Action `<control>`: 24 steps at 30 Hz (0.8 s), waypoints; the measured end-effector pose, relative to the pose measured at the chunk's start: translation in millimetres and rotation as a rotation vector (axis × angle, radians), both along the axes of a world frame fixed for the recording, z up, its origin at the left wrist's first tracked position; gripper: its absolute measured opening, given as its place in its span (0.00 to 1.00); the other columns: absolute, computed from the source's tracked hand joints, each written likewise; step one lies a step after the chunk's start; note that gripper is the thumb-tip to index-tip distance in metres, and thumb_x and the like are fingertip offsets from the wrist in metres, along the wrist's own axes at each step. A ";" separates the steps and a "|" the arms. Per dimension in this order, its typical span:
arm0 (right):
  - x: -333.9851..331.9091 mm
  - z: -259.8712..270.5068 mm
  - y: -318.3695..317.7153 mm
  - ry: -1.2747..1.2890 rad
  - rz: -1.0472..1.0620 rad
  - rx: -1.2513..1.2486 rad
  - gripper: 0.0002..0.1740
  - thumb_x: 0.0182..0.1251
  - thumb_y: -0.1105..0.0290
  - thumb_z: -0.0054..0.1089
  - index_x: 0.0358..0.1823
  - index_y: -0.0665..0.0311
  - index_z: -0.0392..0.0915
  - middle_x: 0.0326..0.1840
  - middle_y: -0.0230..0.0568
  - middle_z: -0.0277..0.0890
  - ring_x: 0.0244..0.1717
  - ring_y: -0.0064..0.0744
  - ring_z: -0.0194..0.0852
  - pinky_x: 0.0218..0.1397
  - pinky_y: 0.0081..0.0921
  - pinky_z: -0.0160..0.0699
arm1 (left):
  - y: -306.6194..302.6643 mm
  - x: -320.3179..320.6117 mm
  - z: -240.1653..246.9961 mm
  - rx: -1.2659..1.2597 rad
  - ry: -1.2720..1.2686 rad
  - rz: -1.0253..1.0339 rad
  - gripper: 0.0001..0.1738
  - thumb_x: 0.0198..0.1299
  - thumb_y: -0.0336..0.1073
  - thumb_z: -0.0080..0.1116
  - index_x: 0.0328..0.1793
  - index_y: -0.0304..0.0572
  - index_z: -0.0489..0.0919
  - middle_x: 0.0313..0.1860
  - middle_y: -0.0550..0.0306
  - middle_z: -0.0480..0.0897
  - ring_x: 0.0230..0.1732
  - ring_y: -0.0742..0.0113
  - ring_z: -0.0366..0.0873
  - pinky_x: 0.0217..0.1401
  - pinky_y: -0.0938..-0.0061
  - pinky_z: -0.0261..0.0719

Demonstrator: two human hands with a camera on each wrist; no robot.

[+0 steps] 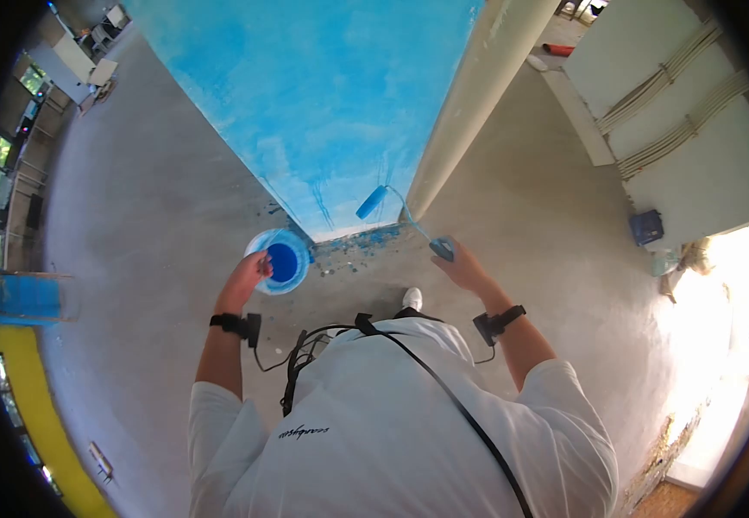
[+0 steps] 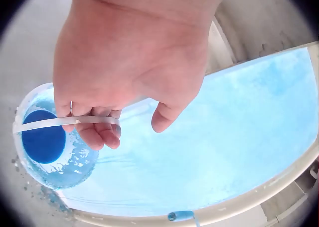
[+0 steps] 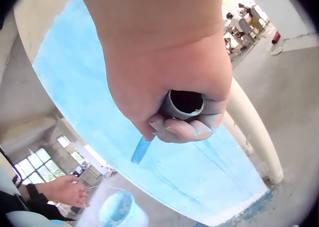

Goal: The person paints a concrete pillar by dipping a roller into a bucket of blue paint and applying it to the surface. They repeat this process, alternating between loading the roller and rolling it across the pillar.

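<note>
The head view looks forward and down from above both hands, farthest off. The wrist views look from close up past the left hand (image 2: 132, 62) and right hand (image 3: 167, 82). All share the bucket (image 1: 301, 250) and blue wall (image 1: 331, 112).

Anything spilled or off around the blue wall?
Yes. Blue spatter dots the bare floor at the foot of the blue wall, near the bucket; likely stray paint. Darker runs streak the wall's paler lower part, so the coat looks uneven there.
</note>
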State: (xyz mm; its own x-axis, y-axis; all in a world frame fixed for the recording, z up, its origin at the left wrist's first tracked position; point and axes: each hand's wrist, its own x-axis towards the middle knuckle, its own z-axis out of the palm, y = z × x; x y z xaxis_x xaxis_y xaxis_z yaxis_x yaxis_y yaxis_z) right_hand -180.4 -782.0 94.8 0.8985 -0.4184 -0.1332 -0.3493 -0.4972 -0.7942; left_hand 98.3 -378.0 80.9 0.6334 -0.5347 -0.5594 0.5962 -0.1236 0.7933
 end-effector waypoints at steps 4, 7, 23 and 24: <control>18.8 22.2 -17.8 0.107 0.141 0.199 0.25 0.61 0.58 0.59 0.54 0.65 0.71 0.43 0.58 0.77 0.43 0.53 0.76 0.46 0.38 0.72 | -74.5 5.2 16.8 0.049 0.018 -0.034 0.13 0.67 0.42 0.49 0.43 0.39 0.74 0.33 0.62 0.75 0.35 0.72 0.72 0.44 0.76 0.72; 27.6 3.7 -34.7 0.073 0.247 0.120 0.21 0.60 0.59 0.58 0.48 0.67 0.73 0.41 0.57 0.78 0.43 0.54 0.76 0.46 0.39 0.73 | -124.5 2.2 20.8 0.119 -0.081 -0.150 0.15 0.66 0.46 0.50 0.39 0.41 0.75 0.29 0.62 0.75 0.32 0.73 0.72 0.41 0.78 0.71; 113.5 -25.3 -15.4 0.497 0.572 -0.433 0.10 0.56 0.70 0.57 0.38 0.62 0.83 0.40 0.43 0.82 0.43 0.44 0.82 0.37 0.38 0.82 | -257.7 -46.2 52.8 0.395 -0.202 -0.585 0.14 0.64 0.45 0.50 0.33 0.44 0.76 0.27 0.66 0.76 0.31 0.78 0.71 0.37 0.81 0.65; 115.3 -18.2 -14.5 0.517 0.567 -0.437 0.09 0.57 0.70 0.56 0.37 0.62 0.83 0.39 0.44 0.82 0.42 0.42 0.83 0.35 0.36 0.82 | -256.0 -46.7 51.7 0.393 -0.203 -0.584 0.14 0.64 0.45 0.50 0.33 0.44 0.76 0.27 0.66 0.76 0.31 0.78 0.71 0.37 0.81 0.65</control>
